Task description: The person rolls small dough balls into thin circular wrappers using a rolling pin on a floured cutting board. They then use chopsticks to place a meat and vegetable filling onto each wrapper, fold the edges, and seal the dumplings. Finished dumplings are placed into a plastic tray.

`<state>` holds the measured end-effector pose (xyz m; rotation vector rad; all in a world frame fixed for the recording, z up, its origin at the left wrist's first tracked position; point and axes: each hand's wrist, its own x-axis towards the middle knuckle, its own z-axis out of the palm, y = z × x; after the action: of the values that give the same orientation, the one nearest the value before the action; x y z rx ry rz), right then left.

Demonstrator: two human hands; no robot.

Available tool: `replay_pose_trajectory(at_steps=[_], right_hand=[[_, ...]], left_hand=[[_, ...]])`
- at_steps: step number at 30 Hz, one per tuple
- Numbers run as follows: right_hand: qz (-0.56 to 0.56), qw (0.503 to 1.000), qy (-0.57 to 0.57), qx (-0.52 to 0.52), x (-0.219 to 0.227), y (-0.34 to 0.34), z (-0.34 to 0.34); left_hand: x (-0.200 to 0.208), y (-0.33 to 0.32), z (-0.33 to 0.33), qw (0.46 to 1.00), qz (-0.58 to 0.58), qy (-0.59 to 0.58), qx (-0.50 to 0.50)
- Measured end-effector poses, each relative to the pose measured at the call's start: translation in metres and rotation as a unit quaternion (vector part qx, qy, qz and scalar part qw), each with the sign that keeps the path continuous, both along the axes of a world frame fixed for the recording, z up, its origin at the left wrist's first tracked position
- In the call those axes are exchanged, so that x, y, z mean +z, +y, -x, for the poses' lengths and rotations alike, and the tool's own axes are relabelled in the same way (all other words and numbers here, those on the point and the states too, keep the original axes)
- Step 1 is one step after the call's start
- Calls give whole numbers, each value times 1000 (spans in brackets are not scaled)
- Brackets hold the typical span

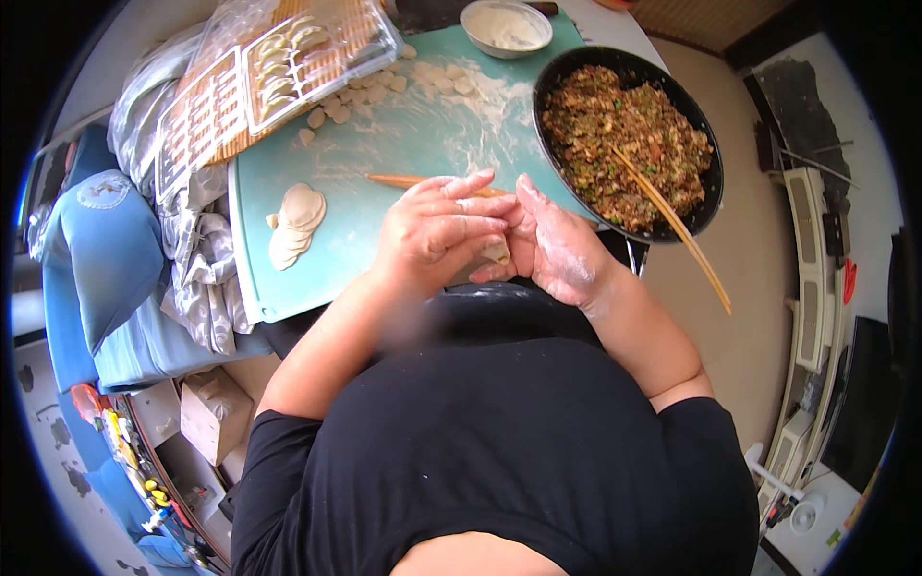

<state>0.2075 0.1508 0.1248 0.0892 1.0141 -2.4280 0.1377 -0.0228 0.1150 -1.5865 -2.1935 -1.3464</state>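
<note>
Both hands are pressing together over the green mat (pixel 403 144), left hand (pixel 437 235) and right hand (pixel 557 252) pinching a dumpling (pixel 497 252) between them. Sealing it well is likely needing even pressure along the seam. Fingers are hiding most of the dumpling.

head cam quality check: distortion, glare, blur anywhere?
Head view: strong fisheye, black corners, the teal board edge bows; daylight is soft, with mild glare on the plastic wrap at top left; a blurred patch sits below the left hand; both hands, right hand included, and the filling pan are sharp.
</note>
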Motion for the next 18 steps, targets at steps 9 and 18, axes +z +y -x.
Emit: replay_pose_trajectory(at_steps=[9, 18], right_hand=[[-115, 991, 14, 65, -10, -16, 27], [-332, 917, 221, -3, 26, -45, 148]], left_hand=[[-16, -28, 2, 983, -93, -145, 65], [-85, -76, 7, 930, -102, -215, 279]])
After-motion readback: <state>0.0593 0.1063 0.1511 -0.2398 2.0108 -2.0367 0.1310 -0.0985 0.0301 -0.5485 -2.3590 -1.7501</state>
